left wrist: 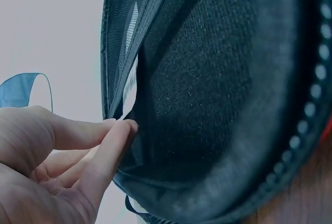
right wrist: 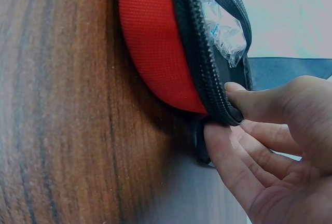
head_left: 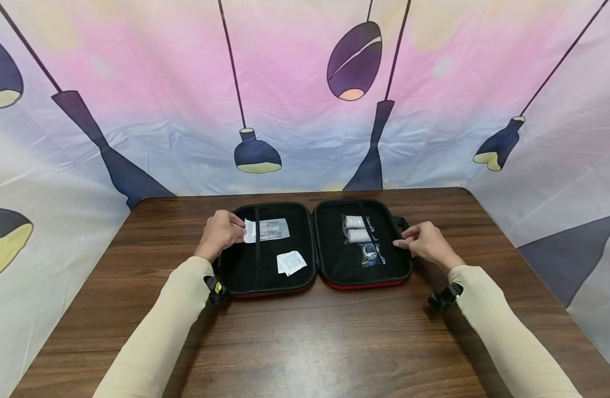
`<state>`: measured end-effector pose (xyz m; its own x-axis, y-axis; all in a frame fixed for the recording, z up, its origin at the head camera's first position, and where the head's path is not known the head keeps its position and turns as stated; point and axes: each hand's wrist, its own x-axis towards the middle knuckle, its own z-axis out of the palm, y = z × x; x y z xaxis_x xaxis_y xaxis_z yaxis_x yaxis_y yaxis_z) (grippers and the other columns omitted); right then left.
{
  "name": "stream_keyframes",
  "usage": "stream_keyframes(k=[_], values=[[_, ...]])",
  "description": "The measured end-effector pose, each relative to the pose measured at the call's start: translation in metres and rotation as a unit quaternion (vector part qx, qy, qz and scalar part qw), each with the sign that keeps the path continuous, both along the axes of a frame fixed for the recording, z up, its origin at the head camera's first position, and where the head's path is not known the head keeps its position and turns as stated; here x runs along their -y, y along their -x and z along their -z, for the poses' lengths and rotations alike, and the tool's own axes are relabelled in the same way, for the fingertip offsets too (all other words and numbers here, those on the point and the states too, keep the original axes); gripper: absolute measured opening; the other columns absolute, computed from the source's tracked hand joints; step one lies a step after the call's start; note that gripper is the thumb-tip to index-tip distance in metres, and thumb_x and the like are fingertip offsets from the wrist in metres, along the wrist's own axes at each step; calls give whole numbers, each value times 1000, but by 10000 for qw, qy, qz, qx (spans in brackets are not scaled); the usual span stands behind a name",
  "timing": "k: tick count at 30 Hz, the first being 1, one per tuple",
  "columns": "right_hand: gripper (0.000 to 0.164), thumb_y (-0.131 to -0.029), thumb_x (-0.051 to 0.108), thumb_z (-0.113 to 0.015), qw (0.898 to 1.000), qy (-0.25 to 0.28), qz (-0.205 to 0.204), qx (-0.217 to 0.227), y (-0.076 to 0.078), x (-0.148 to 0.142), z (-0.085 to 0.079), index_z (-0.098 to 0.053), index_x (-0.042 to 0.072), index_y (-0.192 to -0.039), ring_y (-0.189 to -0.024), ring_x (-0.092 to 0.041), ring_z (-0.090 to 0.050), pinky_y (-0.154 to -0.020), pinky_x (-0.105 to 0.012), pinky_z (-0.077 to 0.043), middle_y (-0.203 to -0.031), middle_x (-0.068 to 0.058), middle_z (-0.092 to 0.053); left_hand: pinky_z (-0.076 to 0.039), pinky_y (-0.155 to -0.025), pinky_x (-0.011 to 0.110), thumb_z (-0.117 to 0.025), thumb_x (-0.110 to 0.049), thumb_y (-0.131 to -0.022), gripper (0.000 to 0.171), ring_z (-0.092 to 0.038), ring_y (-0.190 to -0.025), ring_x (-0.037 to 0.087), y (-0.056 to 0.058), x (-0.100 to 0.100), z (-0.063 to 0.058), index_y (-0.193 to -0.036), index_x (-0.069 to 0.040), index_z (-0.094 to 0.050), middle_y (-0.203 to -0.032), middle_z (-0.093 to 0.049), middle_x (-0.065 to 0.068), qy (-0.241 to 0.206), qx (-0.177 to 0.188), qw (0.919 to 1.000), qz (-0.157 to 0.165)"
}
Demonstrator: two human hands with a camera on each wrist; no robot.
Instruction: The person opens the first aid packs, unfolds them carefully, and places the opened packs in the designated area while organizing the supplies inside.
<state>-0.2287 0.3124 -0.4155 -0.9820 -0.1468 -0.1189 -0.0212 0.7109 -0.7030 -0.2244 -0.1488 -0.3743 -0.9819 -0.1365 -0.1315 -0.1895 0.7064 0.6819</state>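
A zippered case with red outer fabric and black lining lies unfolded on the table, its left half [head_left: 240,273] and right half [head_left: 340,262] side by side. My left hand [head_left: 219,233] pinches the end of a long white printed packet [head_left: 275,229] between thumb and finger; an elastic strap [head_left: 257,260] crosses the packet. My right hand [head_left: 431,243] grips the right half's outer rim, thumb over the zipper edge [right wrist: 210,63] and fingers below. Small white square packets [head_left: 292,263] lie in the left half. Two wrapped white rolls [head_left: 358,236] and a clear bluish packet [head_left: 371,254] sit under the right strap.
The brown wooden table [head_left: 305,342] extends around the case. A black handle [head_left: 400,222] sticks out on the case's right side. Behind the table hangs a cloth [head_left: 305,83] printed with lamps. Dark devices are strapped on both wrists.
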Motion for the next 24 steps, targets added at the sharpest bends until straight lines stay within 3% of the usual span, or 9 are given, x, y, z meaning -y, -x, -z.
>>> stream_keyframes(k=[13, 20, 24], values=[[48, -86, 31, -71, 10000, -42, 83, -29, 0, 3, 2, -63, -6, -115, -61, -20, -63, -62, -32, -52, -78, -10, -67, -56, -63, 30, -60, -1, -86, 22, -70, -79, 23, 4, -6, 4, -107, 1, -66, -99, -68, 18, 234, -34, 9997, 69], [47, -87, 30, -70, 10000, -46, 40, -4, -1, 1, 1, -62, -7, -116, -61, -21, -63, -66, -36, -54, -80, -10, -68, -54, -69, 34, -63, -9, -89, 23, -68, -78, 22, -3, 3, 0, -109, 1, -66, -94, -71, 14, 499, -170, 9982, 284], [48, -87, 29, -70, 10000, -40, -3, -4, -1, 0, -1, -61, -8, -116, -61, -21, -63, -65, -35, -53, -79, -10, -68, -57, -66, 33, -62, -9, -91, 19, -68, -76, 21, -10, 6, -5, -106, 1, -66, -93, -70, 15, 399, -200, 9984, 348]])
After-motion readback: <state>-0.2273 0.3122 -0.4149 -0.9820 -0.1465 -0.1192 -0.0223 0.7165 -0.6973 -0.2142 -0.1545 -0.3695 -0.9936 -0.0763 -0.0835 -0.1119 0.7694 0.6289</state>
